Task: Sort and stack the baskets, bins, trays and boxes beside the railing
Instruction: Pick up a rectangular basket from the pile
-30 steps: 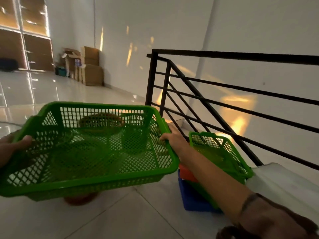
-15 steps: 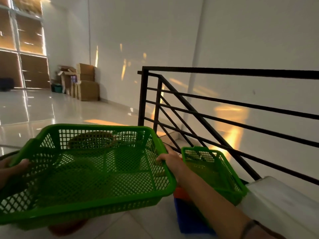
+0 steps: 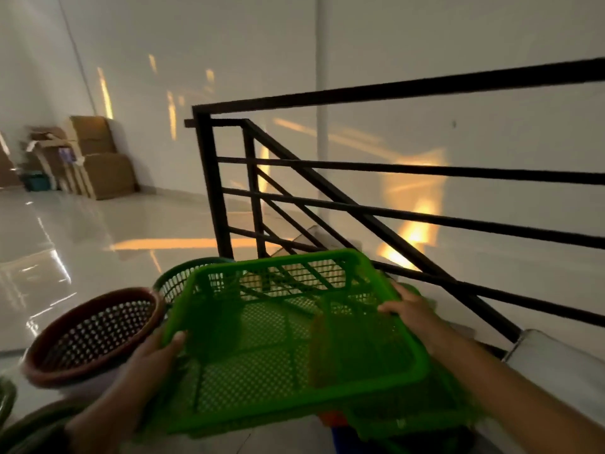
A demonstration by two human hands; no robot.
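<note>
I hold a bright green mesh basket (image 3: 288,342) in the air with both hands. My left hand (image 3: 154,358) grips its left rim with the thumb on top. My right hand (image 3: 409,309) grips the right rim. The basket hangs tilted over a second green basket (image 3: 435,411), which lies on a stack with a red piece (image 3: 332,417) and a blue bin (image 3: 343,442) under it. The black railing (image 3: 327,198) runs just behind the stack.
A round brown mesh basket (image 3: 91,335) stands on the floor at the left, with a dark green round basket (image 3: 183,276) behind it. A white box lid (image 3: 556,365) lies at the right. Cardboard boxes (image 3: 98,158) are piled against the far wall.
The green basket has moved right, from in front of me to above the second green basket on the stack. The view has swung right and down.
</note>
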